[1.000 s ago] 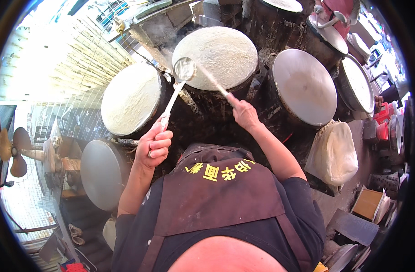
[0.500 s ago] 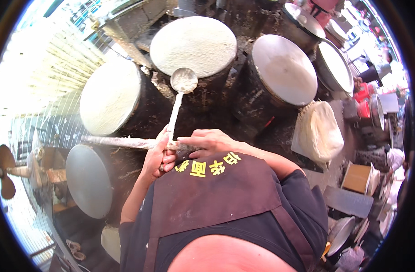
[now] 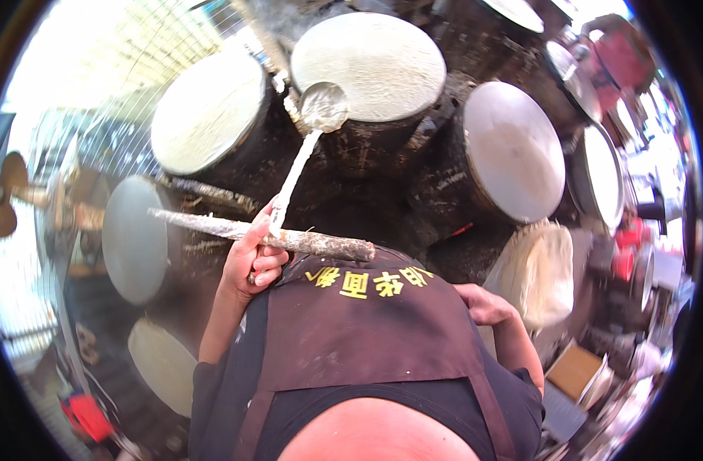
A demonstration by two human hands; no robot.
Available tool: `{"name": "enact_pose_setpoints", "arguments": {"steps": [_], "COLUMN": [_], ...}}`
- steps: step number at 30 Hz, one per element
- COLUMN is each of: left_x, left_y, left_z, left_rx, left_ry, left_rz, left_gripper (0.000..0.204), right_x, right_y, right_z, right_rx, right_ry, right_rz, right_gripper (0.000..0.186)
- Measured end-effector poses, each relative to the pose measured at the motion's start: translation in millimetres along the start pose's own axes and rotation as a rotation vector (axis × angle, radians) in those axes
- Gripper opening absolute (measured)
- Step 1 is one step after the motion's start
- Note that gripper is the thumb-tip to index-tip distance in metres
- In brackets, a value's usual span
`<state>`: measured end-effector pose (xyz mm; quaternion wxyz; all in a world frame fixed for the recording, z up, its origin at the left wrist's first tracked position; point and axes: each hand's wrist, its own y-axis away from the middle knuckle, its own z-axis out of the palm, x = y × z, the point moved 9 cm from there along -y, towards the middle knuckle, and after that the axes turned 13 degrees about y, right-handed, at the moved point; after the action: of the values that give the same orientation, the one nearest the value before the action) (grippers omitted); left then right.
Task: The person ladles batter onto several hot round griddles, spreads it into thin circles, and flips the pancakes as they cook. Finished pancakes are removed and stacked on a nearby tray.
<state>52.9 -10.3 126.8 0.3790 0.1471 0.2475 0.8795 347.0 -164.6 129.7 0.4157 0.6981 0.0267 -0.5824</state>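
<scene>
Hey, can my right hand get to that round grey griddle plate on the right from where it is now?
Probably yes: the right hand is empty by the apron's edge, and nothing stands between it and the round grey griddle plate.

Round griddles (image 3: 513, 150) on dark drums are ranged in an arc. A white cloth-covered bucket (image 3: 537, 273) is set beside them. A fan (image 3: 9, 192) is seen at left.

Round griddle drums: seven in view, ringed about the person — upper centre (image 3: 367, 65), upper left (image 3: 207, 111), right of centre (image 3: 513, 150), far right (image 3: 601, 177), left (image 3: 134, 238), lower left (image 3: 163, 365), top edge (image 3: 520, 9). Ladles (image 3: 321, 107): one. Batter-crusted sticks (image 3: 267, 238): one. Hands: two, left hand (image 3: 252, 261), right hand (image 3: 486, 303).
</scene>
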Motion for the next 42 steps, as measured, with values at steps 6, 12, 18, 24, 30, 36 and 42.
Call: {"name": "enact_pose_setpoints", "arguments": {"steps": [6, 12, 18, 24, 30, 36, 42], "left_x": [-52, -92, -125, -182, -263, -326, -422], "left_y": [19, 65, 120, 209, 296, 364, 437], "left_z": [7, 2, -15, -61, -117, -169, -295], "left_rx": [-0.050, -0.022, 0.067, 0.131, 0.297, 0.486, 1.124], "left_ry": [0.104, 0.210, 0.183, 0.221, 0.272, 0.382, 0.073], "left_rz": [0.160, 0.359, 0.638, 0.833, 1.084, 1.306, 1.418], "left_gripper": [0.048, 0.053, 0.053, 0.052, 0.057, 0.057, 0.066], "right_x": [46, 67, 40, 46, -110, -68, -25], "right_y": [26, 38, 12, 4, -46, 24, -16], "right_z": [-50, -81, -81, -53, 162, 434, 470], "right_rx": [-0.195, -0.591, -0.616, -1.019, -0.837, -1.043, -0.854], "right_ry": [-0.199, -0.036, 0.068, 0.359, 0.937, 1.253, 0.824], "right_rz": [0.079, 0.081, 0.083, 0.101, -0.654, -1.260, -1.034], "right_gripper": [0.060, 0.067, 0.076, 0.058, 0.057, 0.061, 0.047]}}
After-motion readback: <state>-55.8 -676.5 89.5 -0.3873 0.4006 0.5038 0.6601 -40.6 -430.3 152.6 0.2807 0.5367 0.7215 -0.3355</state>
